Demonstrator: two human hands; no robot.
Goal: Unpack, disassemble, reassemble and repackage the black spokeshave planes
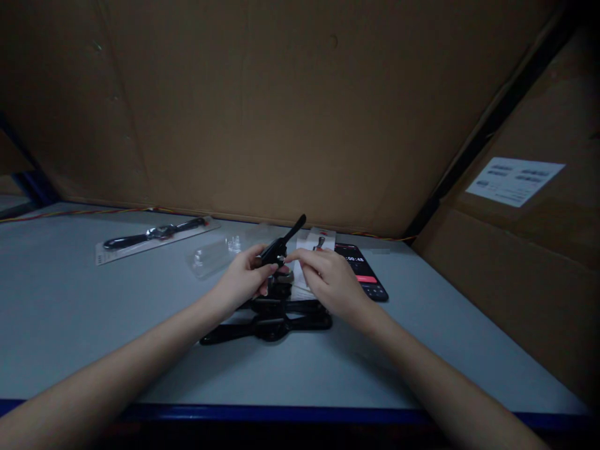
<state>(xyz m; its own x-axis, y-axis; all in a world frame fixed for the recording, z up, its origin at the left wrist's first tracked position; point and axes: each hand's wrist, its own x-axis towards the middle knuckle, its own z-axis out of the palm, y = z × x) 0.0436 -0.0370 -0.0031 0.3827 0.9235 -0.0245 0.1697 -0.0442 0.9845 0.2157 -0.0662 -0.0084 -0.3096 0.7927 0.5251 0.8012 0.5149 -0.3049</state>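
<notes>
A small black tripod [267, 326] stands on the table with its legs spread low, and a black pan head [276, 253] with a long handle sits on top of it. My left hand [244, 279] grips the pan head from the left side. My right hand [328, 279] comes in from the right, its fingertips on the same head near a small silver part. The fingers hide part of the head and the column beneath it.
A blister card with a black handled item [157, 239] lies at the left, beside a clear plastic shell [210, 255]. A printed leaflet [321, 240] and a lit phone [362, 270] lie behind my right hand. Cardboard walls [262, 106] enclose the grey table's back and right.
</notes>
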